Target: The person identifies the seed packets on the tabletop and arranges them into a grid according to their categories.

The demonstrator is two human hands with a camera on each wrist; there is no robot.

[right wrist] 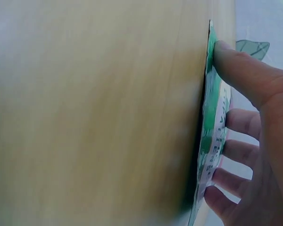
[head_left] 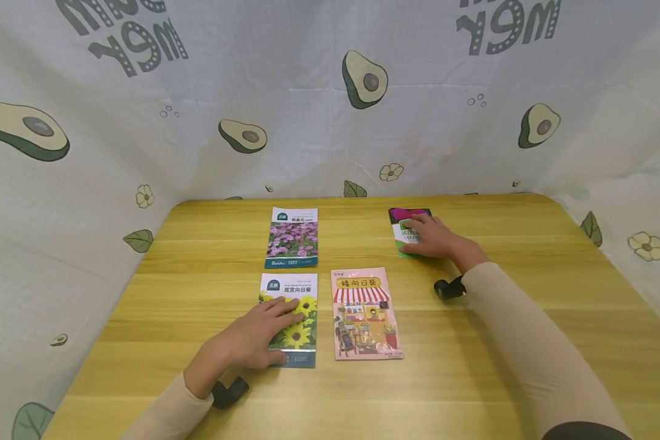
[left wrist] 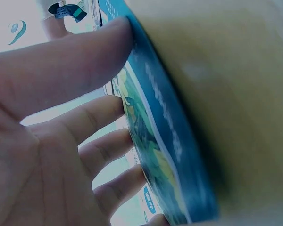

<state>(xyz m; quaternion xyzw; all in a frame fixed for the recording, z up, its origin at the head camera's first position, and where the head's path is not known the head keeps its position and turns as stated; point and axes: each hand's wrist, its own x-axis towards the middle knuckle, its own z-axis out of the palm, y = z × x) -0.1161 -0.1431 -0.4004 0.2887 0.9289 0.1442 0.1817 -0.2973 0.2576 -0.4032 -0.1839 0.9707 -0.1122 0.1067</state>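
In the head view my left hand (head_left: 255,333) rests on a seed packet (head_left: 297,321) with yellow flowers, its fingers spread over the front. The left wrist view shows the thumb and fingertips touching the face of this packet (left wrist: 153,108). Farther back on the right, my right hand (head_left: 431,237) lies over a green, white and magenta seed packet (head_left: 401,215), covering part of it. Its fingertips touch that packet's face (right wrist: 210,122) in the right wrist view. Neither packet is gripped at its edges.
Behind the left hand lies a seed packet with purple flowers (head_left: 293,238). A pink seed packet (head_left: 366,315) with a striped awning picture lies between the hands. The wooden table (head_left: 418,391) meets a white cloth (head_left: 308,79) printed with avocados.
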